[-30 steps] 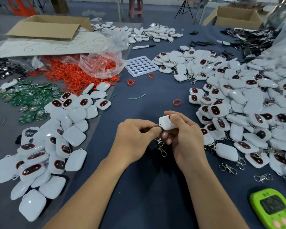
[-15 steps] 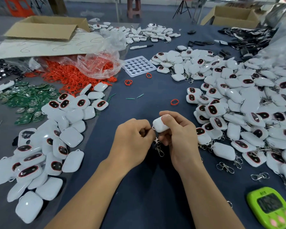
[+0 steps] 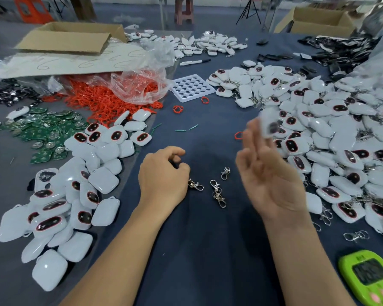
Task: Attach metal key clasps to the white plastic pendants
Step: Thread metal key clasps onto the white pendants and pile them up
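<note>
Navy cloth (image 3: 203, 250): covers the whole bench; your work patch sits mid-table btwn two white heaps.
Right heap (image 3: 345, 138): pendants w/ metal clasps showing among them, so prob. the done side; runs from beside your right hand to the far edge.
Left heap (image 3: 80, 186): pendants w/ no clasps that I can see; I judge it as stock still to do.
Right hand (image 3: 272, 175): half a sec ago it gripped a pendant together w/ the left. Now it's raised, palm showing, fingers spread & blurred, holding nothing.
Left hand (image 3: 164, 173): has dropped from that shared grip to the cloth, fingers curled; can't tell if they pinch anything.
Tossed pendant (image 3: 269, 125): a blur just past your right fingertips, over the near edge of the right heap; its clasp isn't legible in the blur.
Loose clasps (image 3: 218, 194): a few lie on the cloth btwn your hands; the nearest clasp (image 3: 196, 186) pokes out just beside the left hand.
Meaning: one unit looks finished & is on its way to the done side. Your next cycle prob. starts w/ that nearest clasp plus a fresh pendant from the left.
</note>
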Demonstrator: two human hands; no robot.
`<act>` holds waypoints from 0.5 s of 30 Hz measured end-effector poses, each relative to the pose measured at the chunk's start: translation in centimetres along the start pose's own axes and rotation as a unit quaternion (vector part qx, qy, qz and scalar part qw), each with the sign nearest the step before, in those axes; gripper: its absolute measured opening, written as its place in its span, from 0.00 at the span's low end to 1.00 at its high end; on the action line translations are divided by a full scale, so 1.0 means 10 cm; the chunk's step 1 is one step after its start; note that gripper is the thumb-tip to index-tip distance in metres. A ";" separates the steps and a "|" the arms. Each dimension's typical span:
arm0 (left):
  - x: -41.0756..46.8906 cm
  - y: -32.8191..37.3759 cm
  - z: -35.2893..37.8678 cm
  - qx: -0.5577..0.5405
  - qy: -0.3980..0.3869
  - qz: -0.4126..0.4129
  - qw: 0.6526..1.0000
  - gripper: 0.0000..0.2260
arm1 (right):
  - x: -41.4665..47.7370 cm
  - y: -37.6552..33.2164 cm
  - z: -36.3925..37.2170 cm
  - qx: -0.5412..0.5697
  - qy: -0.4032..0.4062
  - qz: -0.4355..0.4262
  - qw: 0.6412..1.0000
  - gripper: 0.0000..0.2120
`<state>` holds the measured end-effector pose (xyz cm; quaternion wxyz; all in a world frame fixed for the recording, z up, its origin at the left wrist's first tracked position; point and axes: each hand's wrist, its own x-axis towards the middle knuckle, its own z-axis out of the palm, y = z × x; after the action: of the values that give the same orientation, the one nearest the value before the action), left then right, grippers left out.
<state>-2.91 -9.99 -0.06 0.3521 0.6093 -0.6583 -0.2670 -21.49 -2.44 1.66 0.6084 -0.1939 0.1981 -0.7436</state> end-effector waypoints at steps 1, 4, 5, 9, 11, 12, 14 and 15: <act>0.00 0.00 0.01 0.007 0.001 0.003 1.000 0.13 | -0.01 -0.08 -0.04 0.061 -0.051 -0.027 0.996 0.28; -0.01 0.01 0.01 0.023 0.006 0.019 1.000 0.13 | 0.01 -0.10 -0.07 0.035 -0.078 -0.044 0.995 0.31; 0.00 0.01 0.01 0.036 0.013 0.035 0.999 0.14 | 0.01 -0.06 -0.06 -0.009 -0.064 -0.037 0.997 0.30; 0.14 -0.06 -0.06 0.096 0.052 0.082 0.991 0.19 | -0.01 0.12 -0.02 -0.178 -0.045 0.019 0.983 0.24; 0.23 -0.10 -0.12 0.094 0.031 0.044 0.994 0.24 | -0.01 0.17 0.00 -0.243 -0.029 0.044 0.969 0.21; 0.25 -0.12 -0.14 0.105 0.014 0.031 0.994 0.26 | -0.01 0.19 0.01 -0.260 -0.015 0.052 0.964 0.19; 0.25 -0.13 -0.13 0.166 -0.004 0.032 0.986 0.28 | -0.01 0.21 0.01 -0.260 0.010 0.063 0.964 0.17; 0.24 -0.13 -0.12 0.195 -0.004 0.033 0.980 0.29 | -0.01 0.21 0.02 -0.252 0.017 0.066 0.965 0.16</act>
<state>-1.24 -12.46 -0.01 0.2329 0.6434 -0.7186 -0.1242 -19.66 -2.71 0.70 0.5845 -0.3151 0.4017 -0.6307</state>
